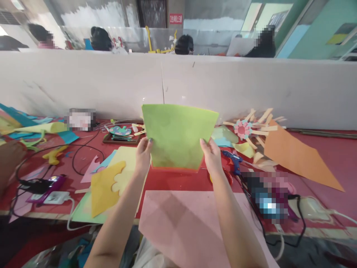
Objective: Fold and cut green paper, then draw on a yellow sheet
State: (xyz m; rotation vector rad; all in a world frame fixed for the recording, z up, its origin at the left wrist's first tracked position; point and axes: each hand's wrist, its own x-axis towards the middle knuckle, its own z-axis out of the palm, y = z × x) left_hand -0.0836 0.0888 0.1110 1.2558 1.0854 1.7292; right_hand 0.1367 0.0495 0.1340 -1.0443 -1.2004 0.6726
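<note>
A light green craft foam sheet is held up in front of me, its face toward me. My left hand pinches its left edge, thumb on the near side. At the right edge my right hand grips it the same way. A thin orange-red border shows along the sheet's bottom. Below my arms lies a large pink sheet that hangs over the table's front edge. A yellow sheet with a scalloped cutout rests left of my left forearm.
A blue glue gun lies right of my right hand, near an orange sheet and a pink paper flower. Leftward are a yellow glue gun, cables and a power strip. A white partition stands behind, with people beyond.
</note>
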